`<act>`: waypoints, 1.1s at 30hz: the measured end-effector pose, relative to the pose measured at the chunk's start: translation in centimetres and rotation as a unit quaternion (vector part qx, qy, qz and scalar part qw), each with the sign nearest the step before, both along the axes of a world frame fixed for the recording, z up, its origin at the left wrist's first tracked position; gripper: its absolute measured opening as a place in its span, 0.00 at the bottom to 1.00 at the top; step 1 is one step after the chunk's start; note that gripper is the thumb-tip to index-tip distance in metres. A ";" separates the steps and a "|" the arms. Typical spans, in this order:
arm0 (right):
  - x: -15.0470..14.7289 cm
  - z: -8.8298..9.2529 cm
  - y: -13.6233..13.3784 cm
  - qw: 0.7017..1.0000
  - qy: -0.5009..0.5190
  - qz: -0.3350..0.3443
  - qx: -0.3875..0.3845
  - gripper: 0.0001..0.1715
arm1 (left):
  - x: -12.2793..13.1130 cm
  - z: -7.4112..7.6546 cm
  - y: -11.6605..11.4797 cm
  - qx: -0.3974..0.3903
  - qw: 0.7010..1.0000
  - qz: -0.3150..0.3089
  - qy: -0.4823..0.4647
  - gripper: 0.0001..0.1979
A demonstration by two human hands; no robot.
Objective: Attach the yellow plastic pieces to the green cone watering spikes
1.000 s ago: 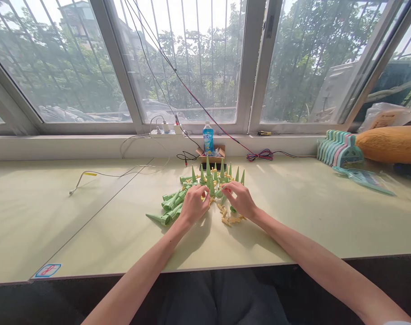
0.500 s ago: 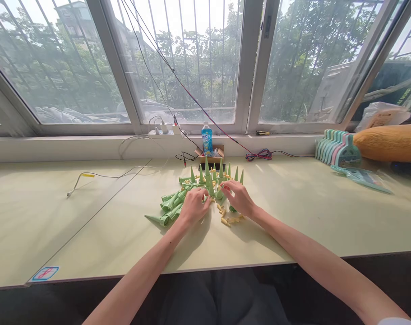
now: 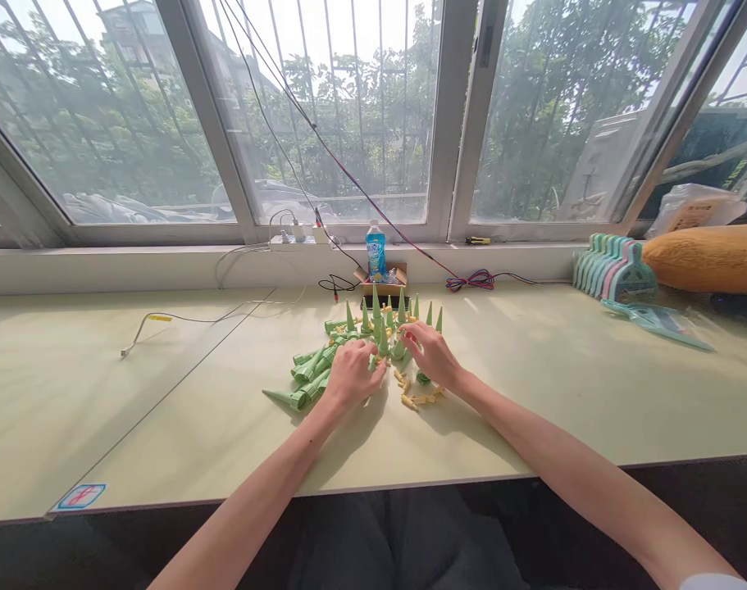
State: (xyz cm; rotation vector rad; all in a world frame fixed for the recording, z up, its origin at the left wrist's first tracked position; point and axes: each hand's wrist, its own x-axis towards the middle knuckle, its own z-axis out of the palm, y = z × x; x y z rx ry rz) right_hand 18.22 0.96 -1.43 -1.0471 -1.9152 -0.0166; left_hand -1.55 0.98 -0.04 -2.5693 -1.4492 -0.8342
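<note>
Curled fingers of my left hand [image 3: 352, 370] are low over the table, just right of a heap of green cone-shaped pieces [image 3: 315, 365] lying on their sides. What those fingers hold is hidden from the camera. Opposite it, my right hand [image 3: 433, 354] pinches at the top of a green cone [image 3: 398, 351], its thumb and fingertips close together. Behind both hands, several green cones [image 3: 376, 315] stand upright with points up. Small yellow pegs [image 3: 410, 401] lie scattered between the hands and nearer me, beside a short round green piece [image 3: 423, 378].
A small cardboard box [image 3: 382, 288] with a blue bottle [image 3: 376, 252] is behind the cones. Coiled red-and-black wire [image 3: 471, 281] lies to its right. A white cable [image 3: 189, 318] crosses the left tabletop. Pastel paddle-shaped items [image 3: 616, 269] and an orange cushion-like object [image 3: 708, 258] are at far right.
My left hand has shifted very slightly, its fingertips a little to the right. My right hand stays almost in place, and the cones and pegs on the table look unmoved.
</note>
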 end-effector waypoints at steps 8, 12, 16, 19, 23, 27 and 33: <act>0.0 0.1 0.0 1.000 0.011 0.005 0.000 0.13 | 0.0 -0.2 0.0 0.021 0.999 0.010 0.032 0.12; 0.0 0.2 -0.3 1.000 0.017 0.008 -0.012 0.13 | 0.0 0.0 -0.2 0.012 0.999 0.014 0.033 0.10; -0.1 0.3 -0.7 0.999 0.024 0.009 -0.021 0.13 | 0.0 0.2 -0.4 -0.002 0.999 0.019 0.040 0.07; 0.1 0.3 -0.9 0.999 0.035 0.010 -0.016 0.11 | 0.0 0.2 -0.4 -0.009 0.999 0.019 0.046 0.06; 1.0 0.3 -0.9 0.999 0.049 0.007 -0.008 0.08 | 0.1 0.2 -0.4 -0.011 0.999 0.022 0.045 0.06; 2.0 0.6 -0.9 0.998 0.057 0.011 -0.026 0.10 | 0.1 0.1 -0.3 -0.015 0.999 0.018 0.029 0.07; 2.7 1.1 -1.4 0.996 0.010 0.017 -0.086 0.15 | 0.0 0.0 -0.1 0.007 1.000 0.012 -0.005 0.09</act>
